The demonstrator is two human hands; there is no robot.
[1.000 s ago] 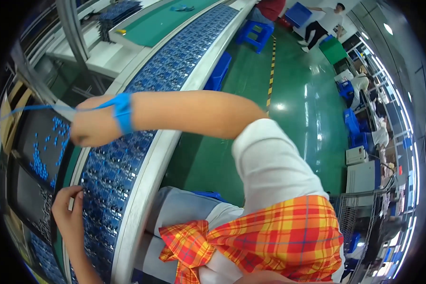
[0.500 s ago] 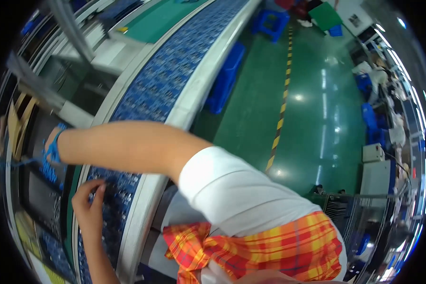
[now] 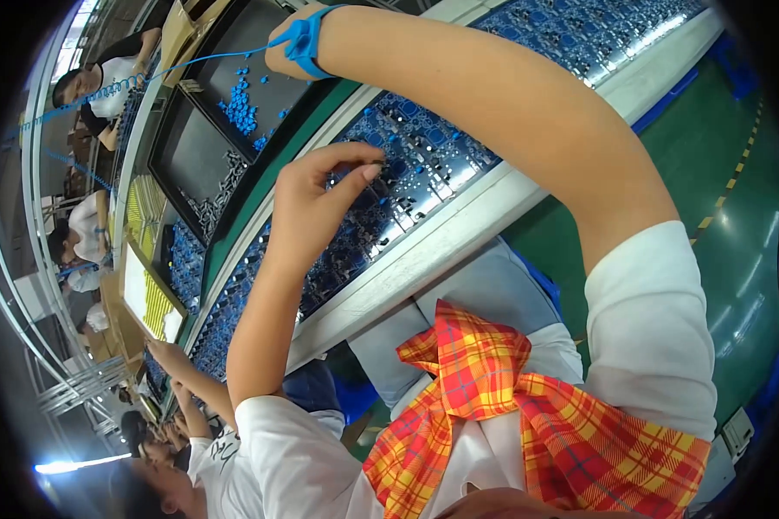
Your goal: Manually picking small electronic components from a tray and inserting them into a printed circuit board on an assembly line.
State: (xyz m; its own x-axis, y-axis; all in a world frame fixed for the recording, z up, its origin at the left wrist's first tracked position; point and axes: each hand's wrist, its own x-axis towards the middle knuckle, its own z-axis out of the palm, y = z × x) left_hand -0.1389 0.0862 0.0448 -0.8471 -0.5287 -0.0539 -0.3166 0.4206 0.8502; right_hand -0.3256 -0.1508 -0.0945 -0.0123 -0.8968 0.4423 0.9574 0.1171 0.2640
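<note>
My left hand (image 3: 307,199) hovers over blue circuit boards (image 3: 433,143) lying in a row along the line. Its thumb and forefinger are pinched together, and whatever sits between them is too small to make out. My right arm reaches across the boards, and the right hand (image 3: 284,54) is beside a black tray (image 3: 273,30) with small blue parts (image 3: 241,108). Its fingers are hidden beyond the wrist. A blue wrist strap (image 3: 303,43) with a coiled cord circles that wrist. Grey metal parts (image 3: 223,189) lie in the adjoining black tray (image 3: 186,143).
A pale rail (image 3: 511,186) edges the line on my side. Further along, a co-worker's hand (image 3: 171,356) is near a white-and-yellow tray (image 3: 134,290). Other people sit across the line, one in a dark-sleeved shirt (image 3: 112,82). Green floor (image 3: 744,251) lies to the right.
The view has swung left, bringing the trays and co-workers into sight. My left hand keeps its pinch above the boards, and my right arm still stretches toward the tray of blue parts.
</note>
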